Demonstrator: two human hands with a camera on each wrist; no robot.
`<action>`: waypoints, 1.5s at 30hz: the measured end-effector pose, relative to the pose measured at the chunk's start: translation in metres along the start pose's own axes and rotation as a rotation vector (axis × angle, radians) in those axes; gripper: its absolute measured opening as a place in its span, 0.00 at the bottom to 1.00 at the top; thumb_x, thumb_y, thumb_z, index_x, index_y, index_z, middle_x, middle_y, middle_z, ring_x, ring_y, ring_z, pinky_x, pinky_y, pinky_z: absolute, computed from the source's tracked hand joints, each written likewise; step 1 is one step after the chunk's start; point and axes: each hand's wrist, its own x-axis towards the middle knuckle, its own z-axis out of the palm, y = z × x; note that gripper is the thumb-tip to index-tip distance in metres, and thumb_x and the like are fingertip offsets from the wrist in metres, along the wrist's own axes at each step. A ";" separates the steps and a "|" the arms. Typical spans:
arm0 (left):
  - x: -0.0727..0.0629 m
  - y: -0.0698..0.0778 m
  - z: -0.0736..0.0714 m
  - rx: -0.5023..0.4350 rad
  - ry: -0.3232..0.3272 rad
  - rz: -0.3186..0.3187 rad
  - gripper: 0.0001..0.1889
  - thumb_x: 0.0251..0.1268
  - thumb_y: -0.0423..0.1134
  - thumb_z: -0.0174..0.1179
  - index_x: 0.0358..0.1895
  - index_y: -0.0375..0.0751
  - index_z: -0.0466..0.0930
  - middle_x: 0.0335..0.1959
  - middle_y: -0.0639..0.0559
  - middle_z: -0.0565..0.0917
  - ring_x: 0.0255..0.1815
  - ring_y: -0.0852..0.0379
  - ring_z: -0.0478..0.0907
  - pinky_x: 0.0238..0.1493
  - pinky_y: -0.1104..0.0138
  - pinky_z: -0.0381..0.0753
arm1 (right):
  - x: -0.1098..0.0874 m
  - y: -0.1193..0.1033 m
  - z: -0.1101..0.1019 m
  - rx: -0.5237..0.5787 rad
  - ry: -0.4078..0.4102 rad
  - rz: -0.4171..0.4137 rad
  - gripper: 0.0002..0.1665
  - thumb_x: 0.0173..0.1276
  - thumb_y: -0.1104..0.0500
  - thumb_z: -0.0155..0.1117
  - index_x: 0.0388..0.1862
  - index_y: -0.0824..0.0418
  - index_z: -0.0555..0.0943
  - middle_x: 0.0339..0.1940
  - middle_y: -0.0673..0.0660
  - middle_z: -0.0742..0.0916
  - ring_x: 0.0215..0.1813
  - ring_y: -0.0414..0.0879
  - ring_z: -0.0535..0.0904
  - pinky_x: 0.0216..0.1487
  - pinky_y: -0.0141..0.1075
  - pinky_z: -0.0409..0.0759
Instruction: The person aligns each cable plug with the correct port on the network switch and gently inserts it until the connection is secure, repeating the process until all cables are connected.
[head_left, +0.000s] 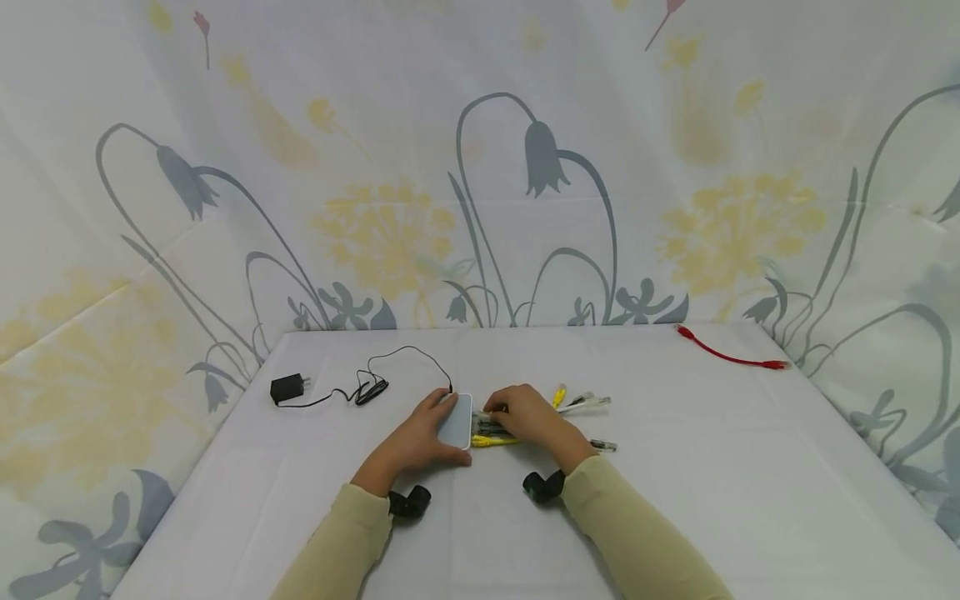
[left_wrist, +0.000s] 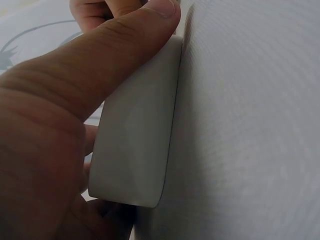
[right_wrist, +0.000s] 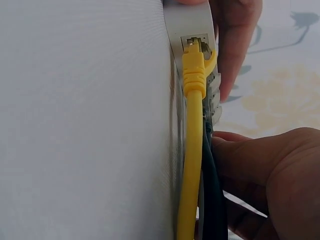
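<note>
A small white network switch (head_left: pixel 456 422) lies on the table. My left hand (head_left: pixel 416 437) grips it from the left, thumb on the near side and fingers at the far side. Several network cables run from its right-hand ports. Nearest me, the plug of a yellow network cable (right_wrist: pixel 195 150) sits in a port, with a dark network cable (right_wrist: pixel 215 200) beside it. My right hand (head_left: pixel 528 417) is over the cables close to the ports, thumb and fingers pinching a network cable. Its fingers partly hide which plug they hold.
A black power adapter (head_left: pixel 287 388) lies at the left; its thin cord (head_left: pixel 408 348) loops to the switch's far side. At the far right is a red network cable (head_left: pixel 727 357). Loose cable ends (head_left: pixel 588 403) stick out beyond my right hand. A flowered cloth (head_left: pixel 480 167) hangs behind the table.
</note>
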 end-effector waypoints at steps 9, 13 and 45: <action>0.000 0.002 -0.001 0.014 0.006 -0.010 0.57 0.43 0.59 0.75 0.77 0.46 0.53 0.79 0.46 0.49 0.79 0.42 0.49 0.70 0.47 0.61 | -0.002 0.011 -0.013 -0.069 -0.018 0.005 0.08 0.69 0.58 0.63 0.44 0.56 0.86 0.41 0.51 0.88 0.46 0.46 0.82 0.51 0.42 0.79; -0.001 0.003 -0.002 0.005 0.001 -0.009 0.57 0.43 0.59 0.75 0.77 0.47 0.54 0.79 0.45 0.49 0.79 0.42 0.48 0.71 0.47 0.61 | -0.005 0.017 -0.019 -0.098 -0.031 0.004 0.09 0.70 0.58 0.62 0.44 0.56 0.86 0.42 0.51 0.87 0.47 0.47 0.82 0.51 0.43 0.79; 0.000 -0.001 0.003 0.005 0.017 0.015 0.57 0.43 0.58 0.76 0.77 0.46 0.54 0.79 0.46 0.50 0.79 0.42 0.48 0.71 0.47 0.60 | -0.034 0.099 -0.103 -0.215 0.178 -0.012 0.11 0.69 0.61 0.60 0.44 0.64 0.85 0.41 0.57 0.87 0.49 0.57 0.82 0.52 0.51 0.77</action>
